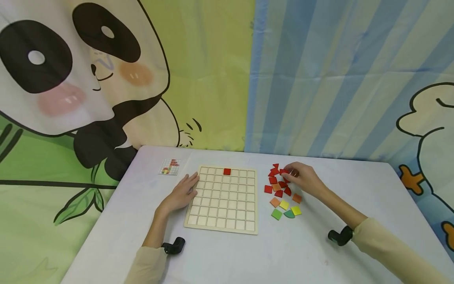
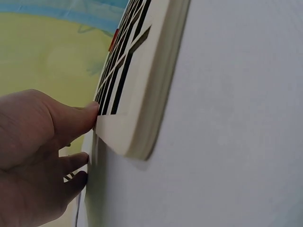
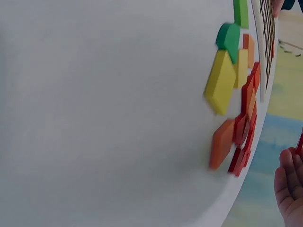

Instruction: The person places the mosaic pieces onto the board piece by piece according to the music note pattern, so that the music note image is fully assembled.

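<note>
Pinching a red piece (image 1: pixel 284 172) at its fingertips: right hand (image 1: pixel 304 178); loose red pieces (image 1: pixel 272 180) just beside it. Probably light, stiff, smooth; edges likely offer best hold. Left hand (image 1: pixel 180 193), fingers loosely extended, touches board (image 1: pixel 222 213) rightward.

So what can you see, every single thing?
Board: 1, pale, mid-table
Red square: 1, red, board's far row
Picture card: 1, mostly white, left of board
Red pieces: count unclear, red, right of board
Orange tiles: 3, orange, near reds
Yellow tiles: 2, yellow, near oranges
Green tile: 1, light green, near yellows
Rounded tile: 1, teal, near yellows
Table: 1, white, underneath
Printed cloth: count unclear, multicoloured, behind table
Cameras: 2, black, beside sleeves
Sleeves: 2, cream, low in picture
Left grip: 1, bare, board's left edge
Right grip: 1, bare, pinching red piece
</note>
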